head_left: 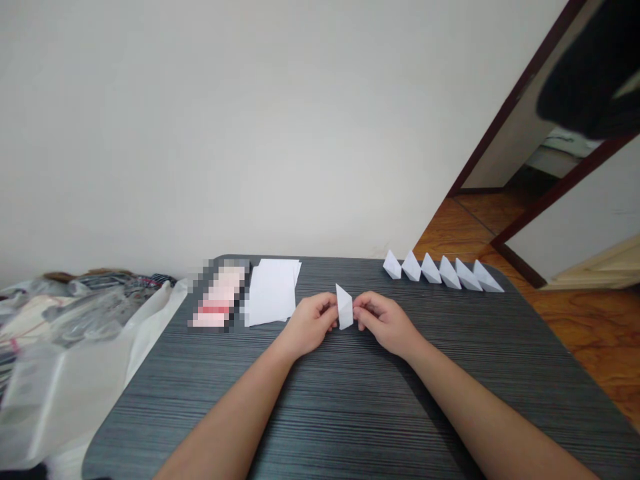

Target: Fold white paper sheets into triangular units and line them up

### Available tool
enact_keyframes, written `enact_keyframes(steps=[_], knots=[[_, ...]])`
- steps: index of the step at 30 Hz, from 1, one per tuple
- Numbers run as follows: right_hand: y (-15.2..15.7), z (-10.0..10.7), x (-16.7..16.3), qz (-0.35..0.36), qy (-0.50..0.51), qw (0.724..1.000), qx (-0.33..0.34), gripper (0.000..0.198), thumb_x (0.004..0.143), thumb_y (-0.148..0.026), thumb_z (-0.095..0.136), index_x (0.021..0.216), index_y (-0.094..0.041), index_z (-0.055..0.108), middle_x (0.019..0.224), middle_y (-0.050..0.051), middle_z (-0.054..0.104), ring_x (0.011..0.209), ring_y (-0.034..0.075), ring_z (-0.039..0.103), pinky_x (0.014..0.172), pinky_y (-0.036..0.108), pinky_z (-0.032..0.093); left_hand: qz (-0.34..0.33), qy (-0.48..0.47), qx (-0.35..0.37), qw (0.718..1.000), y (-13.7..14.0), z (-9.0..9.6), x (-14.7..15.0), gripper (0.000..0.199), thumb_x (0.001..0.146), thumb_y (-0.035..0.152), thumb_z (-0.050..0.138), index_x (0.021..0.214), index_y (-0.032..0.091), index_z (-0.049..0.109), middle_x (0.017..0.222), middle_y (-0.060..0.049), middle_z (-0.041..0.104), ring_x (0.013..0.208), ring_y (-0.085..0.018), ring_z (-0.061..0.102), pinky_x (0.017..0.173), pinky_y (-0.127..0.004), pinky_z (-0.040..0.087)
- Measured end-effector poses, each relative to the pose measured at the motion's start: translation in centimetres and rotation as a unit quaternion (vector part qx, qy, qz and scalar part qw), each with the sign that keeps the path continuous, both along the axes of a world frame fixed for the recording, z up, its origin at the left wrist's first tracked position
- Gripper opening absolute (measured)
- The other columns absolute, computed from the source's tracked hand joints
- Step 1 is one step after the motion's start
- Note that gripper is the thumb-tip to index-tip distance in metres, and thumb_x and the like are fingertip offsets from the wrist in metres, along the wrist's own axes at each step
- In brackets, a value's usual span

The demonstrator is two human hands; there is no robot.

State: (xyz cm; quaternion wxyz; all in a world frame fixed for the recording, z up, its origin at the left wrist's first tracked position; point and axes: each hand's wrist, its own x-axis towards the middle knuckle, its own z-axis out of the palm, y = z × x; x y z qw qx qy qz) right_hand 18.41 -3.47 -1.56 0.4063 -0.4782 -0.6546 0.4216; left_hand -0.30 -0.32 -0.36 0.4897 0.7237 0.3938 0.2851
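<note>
A small piece of folded white paper (345,308) with a pointed top is held up over the middle of the table. My left hand (313,323) pinches its left edge, fingers closed. On the opposite edge, the fingertips of my right hand (383,321) are also closed in a pinch. Left of my hands lies a stack of white paper sheets (273,291), slightly fanned. Several folded paper boats (421,269) stand in a row along the far right edge of the table.
The dark wood-grain table (310,413) meets a pale wall (300,133) at its far edge. A blurred-out pinkish item (220,293) lies left of the sheets. Plastic bags and cloth (75,333) are heaped beyond the left edge. Wooden floor (590,327) and a doorway are to the right.
</note>
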Motion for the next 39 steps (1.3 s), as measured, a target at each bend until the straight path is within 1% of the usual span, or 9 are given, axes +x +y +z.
enact_keyframes(steps=[11, 16, 20, 25, 30, 35, 39], knots=[[-0.03, 0.10, -0.07, 0.005, -0.033, 0.999, 0.018, 0.009, 0.086, -0.023, 0.049, 0.088, -0.017, 0.056, 0.065, 0.000, 0.058, 0.057, 0.012, 0.056, 0.057, 0.024, 0.044, 0.008, -0.015, -0.015, 1.000, 0.00, -0.12, 0.08, 0.020, 0.085, 0.028, 0.043, 0.081, 0.016, 0.058, 0.063, 0.001, 0.055, 0.055, -0.009, 0.052, 0.053, -0.020, 0.041], [0.01, 0.04, -0.17, 0.005, -0.045, 0.999, 0.022, 0.009, 0.086, -0.022, 0.048, 0.089, -0.018, 0.056, 0.066, 0.000, 0.059, 0.058, 0.012, 0.057, 0.057, 0.024, 0.045, 0.008, -0.008, -0.005, 1.000, -0.07, 0.07, 0.15, 0.018, 0.084, 0.026, 0.044, 0.078, 0.016, 0.058, 0.061, 0.002, 0.056, 0.054, -0.009, 0.052, 0.052, -0.019, 0.040], [0.02, 0.02, -0.35, -0.009, -0.039, 0.999, 0.019, 0.008, 0.086, -0.022, 0.048, 0.090, -0.018, 0.053, 0.071, 0.000, 0.060, 0.057, 0.012, 0.059, 0.055, 0.024, 0.045, 0.008, 0.001, -0.004, 1.000, -0.09, 0.15, 0.17, 0.017, 0.082, 0.024, 0.045, 0.074, 0.016, 0.057, 0.060, 0.002, 0.057, 0.053, -0.009, 0.053, 0.051, -0.019, 0.040], [-0.09, -0.06, -0.48, -0.020, -0.029, 0.999, 0.022, 0.005, 0.085, -0.022, 0.049, 0.089, -0.019, 0.051, 0.063, -0.002, 0.057, 0.054, 0.012, 0.059, 0.054, 0.023, 0.045, 0.015, 0.001, -0.022, 1.000, 0.01, -0.15, 0.17, 0.016, 0.080, 0.022, 0.045, 0.073, 0.016, 0.057, 0.059, 0.002, 0.058, 0.052, -0.009, 0.054, 0.049, -0.019, 0.042], [-0.02, -0.28, -0.47, -0.032, -0.040, 0.998, 0.031, 0.005, 0.084, -0.020, 0.049, 0.089, -0.019, 0.050, 0.065, -0.002, 0.058, 0.056, 0.012, 0.059, 0.054, 0.023, 0.045, 0.021, -0.001, -0.033, 0.999, 0.10, -0.66, 0.19, 0.016, 0.080, 0.023, 0.045, 0.074, 0.016, 0.058, 0.058, 0.001, 0.058, 0.051, -0.010, 0.055, 0.049, -0.019, 0.043], [0.15, -0.48, -0.46, -0.043, -0.055, 0.997, 0.040, 0.005, 0.084, -0.018, 0.048, 0.085, -0.019, 0.052, 0.068, -0.001, 0.058, 0.056, 0.011, 0.058, 0.055, 0.023, 0.045, 0.016, 0.001, -0.035, 0.999, 0.07, -0.74, 0.16, 0.015, 0.080, 0.023, 0.045, 0.075, 0.016, 0.058, 0.059, 0.001, 0.059, 0.052, -0.009, 0.055, 0.050, -0.019, 0.044], [0.17, -0.38, -0.48, -0.050, -0.067, 0.996, 0.044, 0.007, 0.084, -0.018, 0.048, 0.085, -0.019, 0.055, 0.068, -0.001, 0.059, 0.056, 0.012, 0.058, 0.056, 0.023, 0.045, 0.019, 0.004, -0.029, 0.999, 0.01, -0.56, 0.15, 0.016, 0.080, 0.023, 0.045, 0.073, 0.015, 0.058, 0.059, 0.001, 0.059, 0.052, -0.009, 0.055, 0.050, -0.019, 0.044]])
